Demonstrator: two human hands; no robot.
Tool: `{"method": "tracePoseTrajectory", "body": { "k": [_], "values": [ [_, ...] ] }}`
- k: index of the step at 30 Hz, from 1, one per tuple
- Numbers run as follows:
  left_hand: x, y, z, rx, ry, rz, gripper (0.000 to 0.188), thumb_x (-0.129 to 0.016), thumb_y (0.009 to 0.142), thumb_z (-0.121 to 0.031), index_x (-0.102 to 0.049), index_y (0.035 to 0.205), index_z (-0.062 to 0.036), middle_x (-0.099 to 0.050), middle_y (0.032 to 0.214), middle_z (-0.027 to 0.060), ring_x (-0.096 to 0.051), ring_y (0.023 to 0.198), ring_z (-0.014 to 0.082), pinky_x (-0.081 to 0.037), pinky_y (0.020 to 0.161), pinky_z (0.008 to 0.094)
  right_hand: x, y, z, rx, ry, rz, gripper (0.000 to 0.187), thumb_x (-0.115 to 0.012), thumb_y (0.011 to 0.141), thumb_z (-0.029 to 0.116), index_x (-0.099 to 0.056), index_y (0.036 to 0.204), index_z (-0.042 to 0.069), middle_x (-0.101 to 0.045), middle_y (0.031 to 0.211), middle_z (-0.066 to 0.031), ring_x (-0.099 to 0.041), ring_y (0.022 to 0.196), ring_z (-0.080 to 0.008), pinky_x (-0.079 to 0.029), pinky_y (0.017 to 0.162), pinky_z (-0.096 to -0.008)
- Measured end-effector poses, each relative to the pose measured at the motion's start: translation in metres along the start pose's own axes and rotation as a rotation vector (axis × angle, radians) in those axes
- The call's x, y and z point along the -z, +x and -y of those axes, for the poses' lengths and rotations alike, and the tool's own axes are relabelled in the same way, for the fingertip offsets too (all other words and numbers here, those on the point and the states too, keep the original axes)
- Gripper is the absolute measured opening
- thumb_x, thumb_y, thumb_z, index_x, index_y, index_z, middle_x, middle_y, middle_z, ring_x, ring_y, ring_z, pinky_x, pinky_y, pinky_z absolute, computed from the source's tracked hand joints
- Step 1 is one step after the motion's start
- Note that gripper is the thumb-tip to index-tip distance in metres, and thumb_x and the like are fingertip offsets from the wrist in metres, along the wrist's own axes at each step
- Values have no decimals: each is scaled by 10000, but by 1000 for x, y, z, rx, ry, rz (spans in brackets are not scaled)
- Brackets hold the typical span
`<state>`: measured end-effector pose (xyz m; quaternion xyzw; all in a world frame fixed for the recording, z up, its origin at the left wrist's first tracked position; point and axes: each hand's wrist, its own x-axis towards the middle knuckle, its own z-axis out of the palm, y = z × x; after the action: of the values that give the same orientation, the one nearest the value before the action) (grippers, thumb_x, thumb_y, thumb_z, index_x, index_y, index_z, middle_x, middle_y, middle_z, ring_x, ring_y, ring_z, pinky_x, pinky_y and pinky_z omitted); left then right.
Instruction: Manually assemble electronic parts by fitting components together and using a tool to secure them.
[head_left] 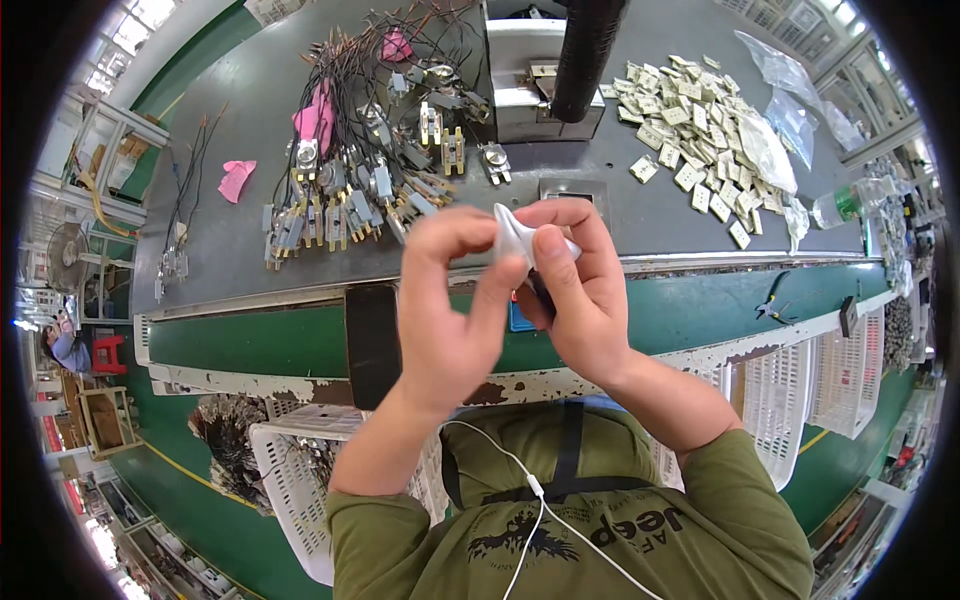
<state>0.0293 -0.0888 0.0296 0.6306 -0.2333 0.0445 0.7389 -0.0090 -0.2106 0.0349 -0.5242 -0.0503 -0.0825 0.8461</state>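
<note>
Both hands are raised in front of me at the table's near edge. My right hand pinches a thin white folded piece, like tissue or soft cloth, between thumb and fingers. My left hand, partly smeared by motion, grips the same piece from the other side. A dark thing shows under the right fingers, its kind hidden. Beyond the hands lie several small metal-and-grey parts with black wires, heaped at the left. A single such part lies apart, by the machine.
A machine with a black column stands at the back. Cream-coloured blocks are heaped at the right, near plastic bags and a bottle. Pliers lie on the green strip. White baskets flank me. Pink scraps lie left.
</note>
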Motion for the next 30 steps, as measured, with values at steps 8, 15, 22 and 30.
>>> {"method": "tracePoseTrajectory", "body": {
  "k": [8,15,22,30],
  "values": [
    [0,-11,-24,-420,944,322,396,-690,747,-111,-561,1117,-52,-542,1091,114,-544,974,273,-429,807,349,10,9,8,-158,6,-175,195,-467,947,236,-451,1060,77,-546,702,-33,-443,535,-48,-327,459,-165],
    [16,-13,3,285,-92,115,151,-554,906,-130,-547,1009,-20,-579,863,26,-531,782,66,-420,668,197,15,5,26,-455,-87,200,207,-548,905,213,-435,1038,102,-549,664,-12,-369,445,-16,-237,394,-159],
    [8,-9,7,271,-141,63,147,-534,922,-158,-544,987,-26,-570,817,-1,-518,718,39,-407,628,182,21,-10,10,-109,-386,159,194,-582,885,172,-521,1030,59,-605,733,-32,-433,494,-17,-302,425,-162],
    [3,-1,5,264,-219,134,154,-521,930,-168,-530,995,-28,-569,839,11,-521,737,44,-417,651,184,24,-13,8,-75,-286,46,210,-608,862,96,-546,1048,19,-615,829,-42,-534,660,-45,-412,569,-186]
  ]
}}
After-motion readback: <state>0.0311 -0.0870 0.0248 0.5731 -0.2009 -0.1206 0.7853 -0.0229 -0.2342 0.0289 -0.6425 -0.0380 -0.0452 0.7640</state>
